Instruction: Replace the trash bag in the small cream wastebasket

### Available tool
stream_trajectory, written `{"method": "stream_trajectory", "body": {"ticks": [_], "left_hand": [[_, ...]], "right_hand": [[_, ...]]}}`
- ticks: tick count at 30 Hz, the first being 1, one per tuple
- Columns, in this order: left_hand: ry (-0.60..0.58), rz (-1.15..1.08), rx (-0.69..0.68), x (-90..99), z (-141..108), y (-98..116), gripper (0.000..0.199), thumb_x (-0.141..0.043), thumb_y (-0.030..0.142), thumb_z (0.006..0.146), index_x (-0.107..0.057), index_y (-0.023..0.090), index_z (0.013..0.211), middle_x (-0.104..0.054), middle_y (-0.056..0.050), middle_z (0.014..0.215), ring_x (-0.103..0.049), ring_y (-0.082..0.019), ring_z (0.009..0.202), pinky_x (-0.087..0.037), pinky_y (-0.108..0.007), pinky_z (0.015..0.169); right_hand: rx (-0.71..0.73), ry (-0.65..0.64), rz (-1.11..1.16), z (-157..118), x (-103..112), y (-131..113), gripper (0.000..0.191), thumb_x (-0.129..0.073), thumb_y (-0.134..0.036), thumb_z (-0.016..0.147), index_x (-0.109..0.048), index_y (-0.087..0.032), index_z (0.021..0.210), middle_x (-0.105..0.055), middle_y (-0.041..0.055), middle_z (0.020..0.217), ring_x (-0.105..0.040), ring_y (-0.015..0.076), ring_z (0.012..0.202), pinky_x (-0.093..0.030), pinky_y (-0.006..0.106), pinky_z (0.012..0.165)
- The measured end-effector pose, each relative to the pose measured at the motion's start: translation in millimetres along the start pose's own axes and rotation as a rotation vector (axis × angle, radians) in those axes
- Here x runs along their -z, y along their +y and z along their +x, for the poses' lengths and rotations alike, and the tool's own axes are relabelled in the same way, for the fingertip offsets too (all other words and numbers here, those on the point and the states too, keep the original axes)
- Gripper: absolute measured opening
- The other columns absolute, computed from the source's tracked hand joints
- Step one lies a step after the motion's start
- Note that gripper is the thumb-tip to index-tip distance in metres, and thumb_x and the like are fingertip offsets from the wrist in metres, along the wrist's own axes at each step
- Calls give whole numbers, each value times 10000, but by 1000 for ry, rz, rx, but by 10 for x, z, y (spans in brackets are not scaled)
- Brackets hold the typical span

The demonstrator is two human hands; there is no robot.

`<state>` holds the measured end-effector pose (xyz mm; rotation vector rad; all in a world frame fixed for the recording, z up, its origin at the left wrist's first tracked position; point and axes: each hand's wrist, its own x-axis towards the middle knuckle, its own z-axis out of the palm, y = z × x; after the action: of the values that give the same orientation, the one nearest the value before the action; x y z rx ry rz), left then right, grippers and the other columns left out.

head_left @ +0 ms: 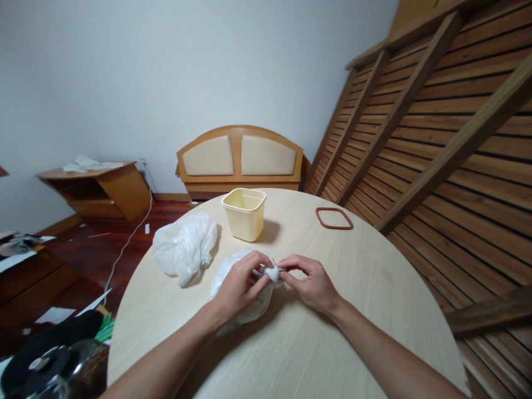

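Both hands meet over a white plastic bag [255, 307] whose top is twisted into a knot. My left hand [243, 280] pinches one side of that knot between thumb and fingers. From the other side, my right hand [311, 281] pinches it too. The bag's body lies on the round wooden table [366, 327], partly hidden behind my left hand and forearm. A second white plastic bag [185, 246], crumpled, rests to the left. Just beyond my hands stands a pale yellow square tub [245, 219], upright with its top uncovered.
A brown rounded-square ring [333, 218] lies flat at the table's far right. Slatted wooden panels [436, 138] lean along the right side. Behind the table is a headboard [236, 133]. A cabinet [120, 191] and a pot with a lid [62, 366] are on the left.
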<state>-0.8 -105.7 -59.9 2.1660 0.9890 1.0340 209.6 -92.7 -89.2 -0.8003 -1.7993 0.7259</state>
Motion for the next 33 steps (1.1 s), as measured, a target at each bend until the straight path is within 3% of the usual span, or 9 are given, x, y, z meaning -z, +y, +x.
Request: {"method": "stream_trajectory", "body": {"ticks": [5, 8, 15, 21, 27, 30, 33], "left_hand": [[52, 42, 36, -52, -13, -85, 132, -608, 279, 901, -549, 193, 820, -596, 10, 776, -530, -142, 708, -387, -254, 651], [54, -8, 63, -61, -10, -89, 175, -645, 308, 889, -547, 190, 804, -596, 10, 765, -534, -137, 692, -391, -248, 636], [-50, -209, 113, -22, 22, -12, 216, -568, 319, 949, -619, 176, 1103, -675, -73, 1028, -668, -165, 831, -499, -252, 689], [-23, -178, 154, -31, 20, -68, 131, -630, 306, 898, -615, 176, 906, -649, -1, 811, -600, -125, 674, -423, -223, 612], [17, -38, 82, -58, 1, -126, 185, -650, 274, 868, -539, 186, 750, -588, 27, 719, -525, -126, 676, -379, -234, 626], [17, 14, 68, -55, -2, -100, 146, -621, 279, 884, -554, 191, 788, -617, 5, 757, -558, -144, 709, -423, -256, 659], [22, 62, 46, -18, -3, -46, 96, -585, 268, 902, -592, 197, 967, -684, -48, 935, -634, -184, 850, -502, -314, 776]], "right_hand": [[48, -85, 38, 4, -27, -39, 203, -738, -292, 873, -747, -216, 1061, -761, 60, 971, -708, 177, 868, -574, 315, 780], [21, -82, 53, 16, -26, -28, 194, -759, -355, 862, -763, -219, 1000, -759, 57, 933, -705, 180, 850, -570, 315, 765], [-165, -1, 177, 21, 18, 98, 263, -785, -451, 823, -758, -211, 927, -757, 50, 873, -715, 179, 788, -585, 319, 747], [-43, -82, 155, 12, 6, 58, 269, -784, -459, 830, -766, -224, 960, -735, 53, 908, -690, 179, 835, -570, 317, 752], [-16, -141, 158, 19, 11, 12, 275, -782, -443, 840, -769, -240, 1024, -720, 54, 961, -679, 173, 876, -571, 306, 761], [-62, -123, 162, 25, 20, 21, 270, -795, -442, 826, -770, -233, 995, -710, 50, 958, -674, 169, 876, -573, 297, 756], [-136, -47, 158, 41, 29, 50, 256, -785, -443, 829, -743, -209, 924, -702, 43, 924, -669, 166, 842, -574, 296, 747]]}}
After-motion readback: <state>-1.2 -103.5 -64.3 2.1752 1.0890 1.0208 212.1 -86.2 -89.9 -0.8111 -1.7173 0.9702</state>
